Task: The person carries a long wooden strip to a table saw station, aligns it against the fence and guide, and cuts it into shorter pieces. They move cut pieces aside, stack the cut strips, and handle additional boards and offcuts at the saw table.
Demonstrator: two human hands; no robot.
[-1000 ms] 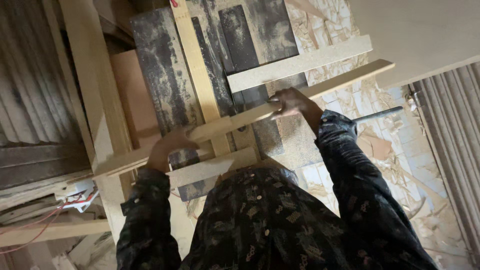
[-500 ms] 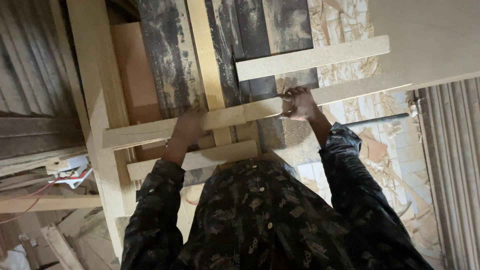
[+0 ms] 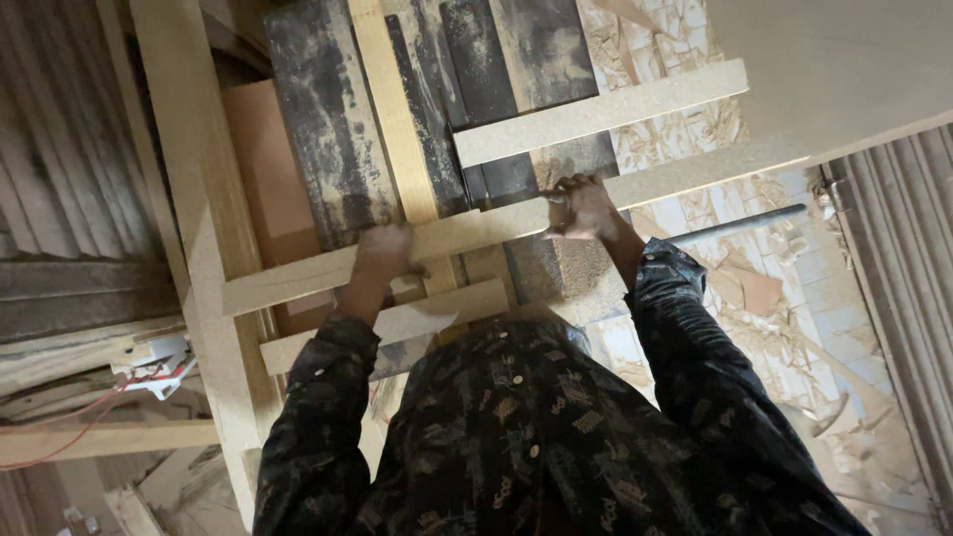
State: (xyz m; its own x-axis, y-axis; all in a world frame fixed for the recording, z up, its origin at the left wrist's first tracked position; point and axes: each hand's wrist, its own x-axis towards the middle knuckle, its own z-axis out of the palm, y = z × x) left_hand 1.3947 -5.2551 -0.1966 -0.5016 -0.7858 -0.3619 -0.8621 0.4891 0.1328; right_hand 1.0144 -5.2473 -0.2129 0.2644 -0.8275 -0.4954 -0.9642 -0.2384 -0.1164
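Note:
A long pale wooden strip [image 3: 486, 230] lies slanted across a dark, dusty saw table [image 3: 328, 149]. My left hand [image 3: 382, 256] rests on top of the strip near its middle, fingers curled over it. My right hand [image 3: 586, 206] grips the same strip further right, next to the table's edge. Both sleeves are dark and patterned. A second, shorter strip [image 3: 596, 111] lies above it on the table, and a third strip [image 3: 387, 326] sits just below my left hand.
A wide pale plank [image 3: 189, 199] runs down the left side of the table. A yellowish fence bar [image 3: 392, 109] crosses the table top. Wood chips and offcuts cover the floor [image 3: 754, 288] at right. A large pale board [image 3: 834, 69] fills the upper right. Red wires [image 3: 89, 427] lie at lower left.
The view has shifted, and the long strip now lies a little further up the table. Both hands stay on it, the left one slid slightly right.

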